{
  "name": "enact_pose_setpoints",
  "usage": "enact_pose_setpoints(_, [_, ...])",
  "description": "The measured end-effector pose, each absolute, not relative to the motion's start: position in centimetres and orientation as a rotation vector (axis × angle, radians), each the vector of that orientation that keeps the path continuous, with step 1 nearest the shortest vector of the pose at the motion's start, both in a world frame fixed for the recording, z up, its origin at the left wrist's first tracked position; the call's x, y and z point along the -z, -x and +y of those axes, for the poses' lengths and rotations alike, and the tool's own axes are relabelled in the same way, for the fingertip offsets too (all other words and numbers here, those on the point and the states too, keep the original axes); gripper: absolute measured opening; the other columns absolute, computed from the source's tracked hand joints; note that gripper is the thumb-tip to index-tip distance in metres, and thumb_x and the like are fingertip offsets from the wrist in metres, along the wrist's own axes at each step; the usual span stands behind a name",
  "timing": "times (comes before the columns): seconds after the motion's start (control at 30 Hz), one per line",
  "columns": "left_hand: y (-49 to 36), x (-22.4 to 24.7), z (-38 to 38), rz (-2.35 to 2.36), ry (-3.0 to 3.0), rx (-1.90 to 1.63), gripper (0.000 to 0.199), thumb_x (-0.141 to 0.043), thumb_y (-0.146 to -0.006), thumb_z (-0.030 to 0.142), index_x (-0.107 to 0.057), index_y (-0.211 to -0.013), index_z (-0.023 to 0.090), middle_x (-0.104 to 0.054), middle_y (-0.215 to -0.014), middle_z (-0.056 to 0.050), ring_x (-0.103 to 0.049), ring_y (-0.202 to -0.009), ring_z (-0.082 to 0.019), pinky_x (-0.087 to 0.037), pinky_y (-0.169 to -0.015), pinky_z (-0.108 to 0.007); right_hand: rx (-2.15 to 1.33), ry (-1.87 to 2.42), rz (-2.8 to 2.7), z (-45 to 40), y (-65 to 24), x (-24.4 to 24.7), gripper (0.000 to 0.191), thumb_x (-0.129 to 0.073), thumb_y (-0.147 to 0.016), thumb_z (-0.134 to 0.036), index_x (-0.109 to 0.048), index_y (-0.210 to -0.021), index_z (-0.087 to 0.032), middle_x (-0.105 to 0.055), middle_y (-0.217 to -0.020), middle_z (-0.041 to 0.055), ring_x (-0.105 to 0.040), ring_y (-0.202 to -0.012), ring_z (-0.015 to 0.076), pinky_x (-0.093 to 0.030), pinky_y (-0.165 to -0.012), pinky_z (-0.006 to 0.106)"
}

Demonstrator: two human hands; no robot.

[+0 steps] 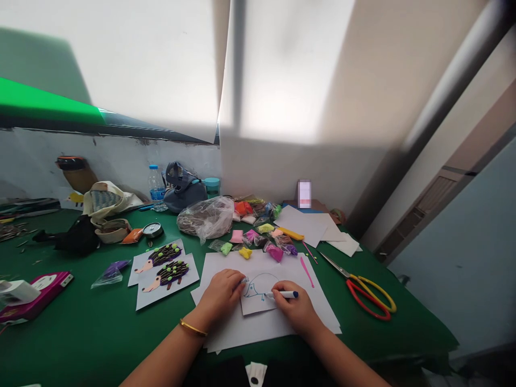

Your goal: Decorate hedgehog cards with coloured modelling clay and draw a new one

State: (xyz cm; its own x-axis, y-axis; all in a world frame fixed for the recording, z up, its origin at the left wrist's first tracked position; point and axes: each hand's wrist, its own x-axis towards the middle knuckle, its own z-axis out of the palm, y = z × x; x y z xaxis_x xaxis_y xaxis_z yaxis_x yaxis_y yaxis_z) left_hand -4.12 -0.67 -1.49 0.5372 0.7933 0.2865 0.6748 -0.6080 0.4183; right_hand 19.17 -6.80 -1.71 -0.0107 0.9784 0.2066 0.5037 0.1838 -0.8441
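A small white card (258, 306) with a blue outline drawing of a hedgehog-like animal lies on larger white sheets (322, 317). My right hand (296, 306) is closed around a white marker pen (288, 294) with a dark blue end. Its tip points at the legs of the drawing. At the card's left edge rests my left hand (220, 295), fingers curled together; a small bluish thing shows at the fingertips, too small to name. Two finished hedgehog pictures (173, 277) with dark bodies and green dots lie to the left.
Small packets of coloured clay (275, 252) sit behind the sheets, near a crumpled plastic bag (205, 217). Scissors (368, 295) with red and yellow handles lie at right. A purple packet (113, 271), a round tin (152, 230) and a water bottle (156, 188) stand leftward.
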Motion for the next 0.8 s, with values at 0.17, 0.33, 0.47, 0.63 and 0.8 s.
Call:
enact_pose_setpoints(0.17, [4.09,1.28,-0.74,1.215,-2.521,-0.674,0.024,-0.047,-0.095,0.032,-0.066,-0.103,0.021,-0.07,-0.106,-0.007,-0.061,-0.101,-0.024,-0.045,-0.091,-0.039,-0.739,1.438,-1.644,-6.83,-19.2,1.6,0.021,-0.052,-0.084,-0.033,-0.068,-0.081,-0.02,-0.07,-0.084,0.0047,-0.063,-0.082,0.0213,-0.047,-0.074,0.029])
enact_pose_setpoints(0.33, [4.15,1.52,-0.66,1.217,-2.535,-0.673,0.025,-0.047,-0.095,0.032,-0.066,-0.105,0.021,-0.07,-0.107,-0.008,-0.061,-0.102,-0.024,-0.045,-0.091,-0.039,-0.725,1.448,-1.649,-6.72,-19.22,1.71,0.021,-0.053,-0.084,-0.033,-0.069,-0.078,-0.02,-0.07,-0.083,0.0044,-0.064,-0.081,0.0212,-0.047,-0.073,0.029])
enact_pose_setpoints(0.47, [4.17,1.67,-0.61,1.217,-2.539,-0.675,0.023,-0.047,-0.095,0.032,-0.066,-0.104,0.022,-0.07,-0.106,-0.007,-0.06,-0.102,-0.024,-0.045,-0.091,-0.039,-0.728,1.457,-1.659,-6.68,-19.27,1.93,0.019,-0.054,-0.083,-0.031,-0.068,-0.076,-0.02,-0.07,-0.081,0.0042,-0.064,-0.079,0.0209,-0.047,-0.071,0.029])
enact_pose_setpoints(0.63, [4.12,1.54,-0.66,1.222,-2.537,-0.659,0.022,-0.048,-0.095,0.031,-0.065,-0.104,0.021,-0.07,-0.106,-0.007,-0.06,-0.102,-0.024,-0.045,-0.091,-0.04,-0.734,1.457,-1.669,-6.79,-19.23,1.92,0.018,-0.053,-0.082,-0.028,-0.068,-0.076,-0.02,-0.07,-0.081,0.0037,-0.063,-0.078,0.0204,-0.046,-0.071,0.028])
enact_pose_setpoints(0.8, [4.09,1.34,-0.69,1.222,-2.534,-0.633,0.022,-0.047,-0.095,0.03,-0.065,-0.104,0.021,-0.069,-0.107,-0.007,-0.06,-0.102,-0.024,-0.045,-0.091,-0.04,-0.744,1.449,-1.69,-6.91,-19.2,1.71,0.018,-0.053,-0.082,-0.027,-0.068,-0.075,-0.019,-0.069,-0.08,0.0039,-0.063,-0.076,0.0198,-0.046,-0.07,0.028])
